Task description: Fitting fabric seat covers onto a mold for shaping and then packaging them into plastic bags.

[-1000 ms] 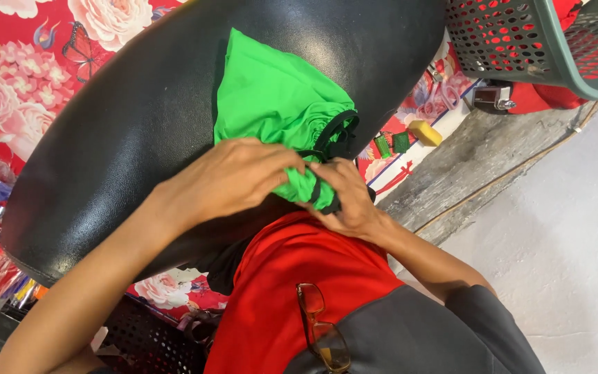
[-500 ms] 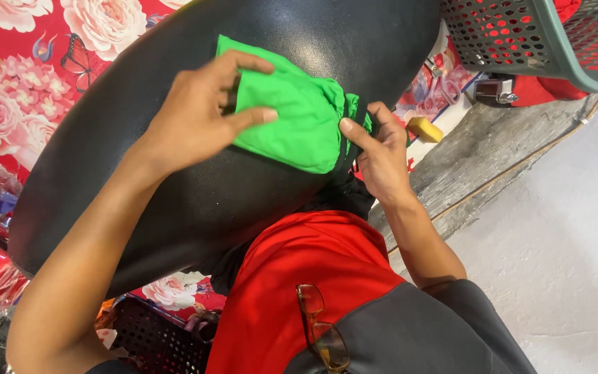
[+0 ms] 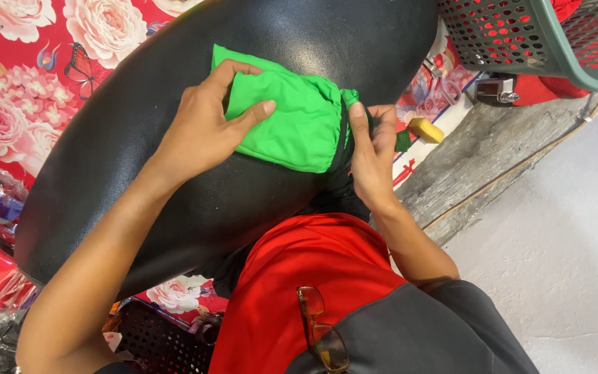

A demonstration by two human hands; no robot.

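The left hand (image 3: 205, 125) lies spread and open on a folded green cloth (image 3: 292, 118), palm down, thumb stretched across the fabric and fingers curled over its far edge, pressing rather than clasping it. The right hand (image 3: 370, 149) stands at the cloth's gathered, dark-trimmed end, index finger straight along the seam and the other fingers bent around the bunched edge, pinching it. The cloth rests flat on a glossy black padded surface (image 3: 174, 194) that slopes across the view, near its right side. Beneath and behind the pad spreads a red sheet printed with large pale roses (image 3: 22, 90). To the right, past the right hand, a small yellow block (image 3: 426, 129) lies on the sheet's border, beside a weathered grey plank (image 3: 493, 166) and pale concrete floor (image 3: 562, 263). A green mesh basket (image 3: 520, 34) holding red fabric hangs at the upper right. Both forearms reach up from a red garment (image 3: 299, 277), with folded glasses (image 3: 323, 336) tucked at the chest
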